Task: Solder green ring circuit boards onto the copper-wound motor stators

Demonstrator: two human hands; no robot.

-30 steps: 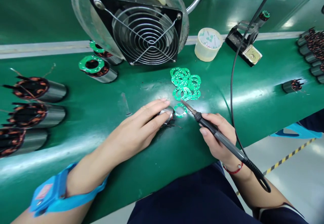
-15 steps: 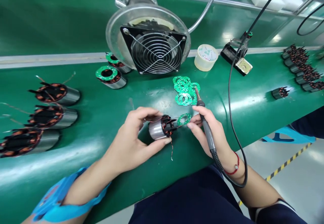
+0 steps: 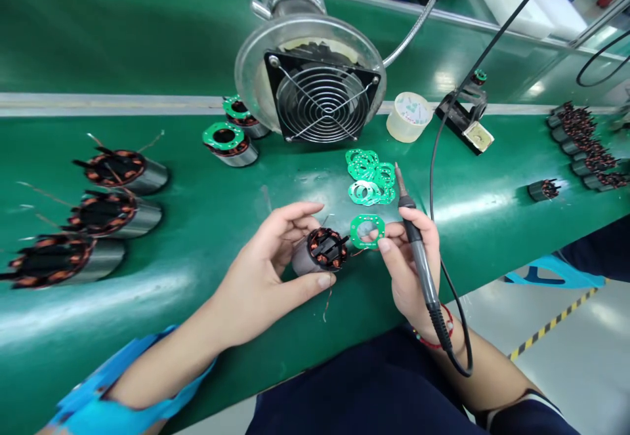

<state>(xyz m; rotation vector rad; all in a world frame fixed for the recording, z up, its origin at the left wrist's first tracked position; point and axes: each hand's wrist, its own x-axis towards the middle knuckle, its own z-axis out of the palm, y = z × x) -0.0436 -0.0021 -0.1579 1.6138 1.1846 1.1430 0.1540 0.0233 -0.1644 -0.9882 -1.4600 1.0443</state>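
"Green is the small ring board (image 3: 367, 244) in the right hand (image 3: 412, 261), yes? How is it held?"

"It is pinched at its right edge, between thumb and finger. The same hand is also closed around the soldering iron (image 3: 420, 261), whose tip points away from the person and appears just beside the pile of ring boards (image 3: 364, 171)."

"And the left hand (image 3: 270, 261), is it free?"

"No, it is curved around a wound metal core (image 3: 304, 261), with the thumb at the near side and the fingers at the far side. The wound end, with black strips and copper coils, faces upward and toward the right hand."

"Do the board and the core touch each other?"

"They are very near, side by side over the green bench (image 3: 290, 179), but I cannot tell whether they touch. One thin twisted wire hangs from the core at the near side."

"What stands around them?"

"On the left there are three similar cores (image 3: 145, 215) in a row, with loose wires. Farther back, two cores with green rings on top (image 3: 237, 154) stand beside the round fan hood (image 3: 253, 71). Behind the pile I see a roll of tape (image 3: 406, 120), and to its right the iron stand (image 3: 451, 112) with a pale sponge (image 3: 478, 138). At the far right, one single core (image 3: 540, 191) is apart from a tight group of cores (image 3: 583, 147)."
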